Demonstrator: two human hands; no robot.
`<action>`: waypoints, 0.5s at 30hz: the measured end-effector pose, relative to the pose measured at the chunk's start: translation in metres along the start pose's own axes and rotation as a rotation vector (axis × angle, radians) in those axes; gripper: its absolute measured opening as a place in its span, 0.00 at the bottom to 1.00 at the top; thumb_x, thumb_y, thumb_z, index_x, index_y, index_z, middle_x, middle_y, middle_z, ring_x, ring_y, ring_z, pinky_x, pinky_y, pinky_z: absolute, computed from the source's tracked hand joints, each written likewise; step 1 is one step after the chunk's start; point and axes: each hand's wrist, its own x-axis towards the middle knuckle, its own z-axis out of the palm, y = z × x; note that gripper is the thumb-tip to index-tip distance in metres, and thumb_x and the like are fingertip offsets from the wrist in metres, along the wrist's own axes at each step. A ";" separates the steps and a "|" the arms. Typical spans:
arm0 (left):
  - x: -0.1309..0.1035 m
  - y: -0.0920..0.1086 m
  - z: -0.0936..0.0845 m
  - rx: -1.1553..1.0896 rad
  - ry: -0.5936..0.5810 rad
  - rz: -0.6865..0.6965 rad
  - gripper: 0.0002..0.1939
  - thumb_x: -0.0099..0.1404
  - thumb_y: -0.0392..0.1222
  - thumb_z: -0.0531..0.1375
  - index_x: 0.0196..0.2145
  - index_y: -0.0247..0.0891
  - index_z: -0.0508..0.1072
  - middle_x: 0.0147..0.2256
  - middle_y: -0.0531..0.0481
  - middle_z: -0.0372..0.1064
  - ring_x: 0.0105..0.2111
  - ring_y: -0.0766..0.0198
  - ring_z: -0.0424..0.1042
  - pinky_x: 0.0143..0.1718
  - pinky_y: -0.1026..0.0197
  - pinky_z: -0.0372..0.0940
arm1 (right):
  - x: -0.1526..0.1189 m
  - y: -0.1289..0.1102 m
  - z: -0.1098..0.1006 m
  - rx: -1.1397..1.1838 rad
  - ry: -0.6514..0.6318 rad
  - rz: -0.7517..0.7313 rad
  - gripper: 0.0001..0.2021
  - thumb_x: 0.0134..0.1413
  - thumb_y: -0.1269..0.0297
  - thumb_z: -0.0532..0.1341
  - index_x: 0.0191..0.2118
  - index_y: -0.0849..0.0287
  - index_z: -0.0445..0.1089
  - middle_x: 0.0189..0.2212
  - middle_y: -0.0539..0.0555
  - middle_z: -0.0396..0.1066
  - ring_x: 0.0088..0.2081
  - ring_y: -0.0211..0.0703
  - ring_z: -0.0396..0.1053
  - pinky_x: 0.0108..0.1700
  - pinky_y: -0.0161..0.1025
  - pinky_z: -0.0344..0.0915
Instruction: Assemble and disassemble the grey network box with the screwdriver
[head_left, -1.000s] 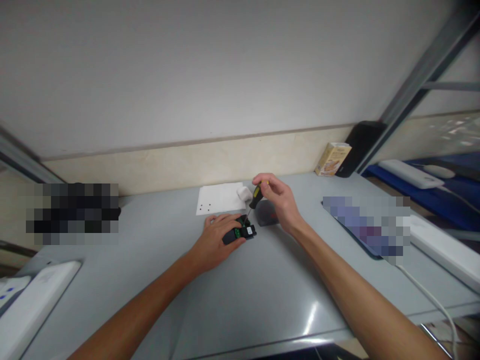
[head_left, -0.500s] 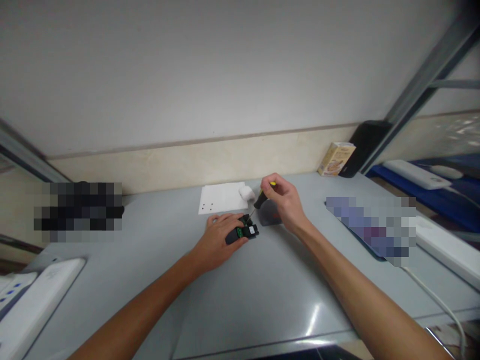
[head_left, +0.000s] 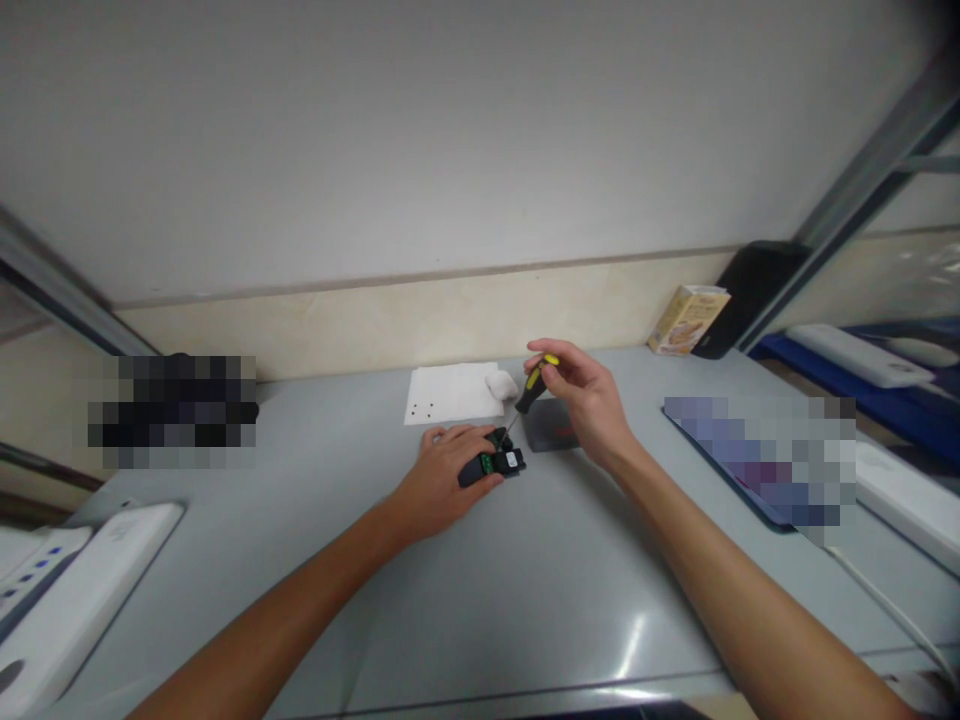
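Observation:
My left hand (head_left: pixel 450 470) is closed around a small black device (head_left: pixel 471 472) and keeps it against the table. Part of its casing is off, so a green circuit board (head_left: pixel 488 463) and a block with a white label show. In my right hand (head_left: pixel 589 400) is a screwdriver (head_left: pixel 535 382) with a black and yellow handle, gripped near the top by thumb and fingers. Its thin shaft slants down to the left, and the tip is at the device's far side. Whether the tip sits in a screw is too small to tell.
Behind the device lies white paper (head_left: pixel 450 390) with several small dark screws and a crumpled white wad (head_left: pixel 502 385). A dark grey flat piece (head_left: pixel 546 428) lies under my right hand. Further right are a yellow box (head_left: pixel 686 320), a blurred phone-like slab (head_left: pixel 739 490) and a cable (head_left: pixel 892 600).
My right hand's fingers have shifted and spread on the screwdriver's handle, so more of the handle shows. The tip stays at the device, and my left hand keeps its hold. The view has shifted slightly.

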 end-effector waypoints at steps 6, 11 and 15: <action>0.001 -0.003 0.001 -0.031 -0.019 0.011 0.11 0.70 0.49 0.61 0.49 0.47 0.71 0.62 0.49 0.67 0.63 0.52 0.63 0.62 0.45 0.52 | -0.001 0.002 0.005 -0.010 -0.005 -0.047 0.07 0.60 0.57 0.65 0.39 0.53 0.74 0.44 0.52 0.74 0.45 0.45 0.70 0.49 0.42 0.66; 0.001 -0.006 -0.001 -0.046 -0.030 0.011 0.11 0.70 0.48 0.62 0.48 0.47 0.70 0.63 0.49 0.66 0.63 0.52 0.62 0.62 0.44 0.52 | -0.003 0.003 0.006 0.020 -0.084 -0.004 0.13 0.59 0.57 0.65 0.49 0.51 0.74 0.41 0.52 0.75 0.43 0.45 0.71 0.48 0.43 0.67; 0.001 -0.008 -0.003 -0.043 -0.034 0.014 0.11 0.70 0.48 0.62 0.48 0.47 0.70 0.63 0.49 0.66 0.63 0.52 0.63 0.64 0.44 0.50 | -0.006 0.002 0.009 0.054 -0.087 -0.015 0.13 0.63 0.56 0.62 0.51 0.50 0.72 0.46 0.53 0.75 0.47 0.46 0.71 0.51 0.44 0.67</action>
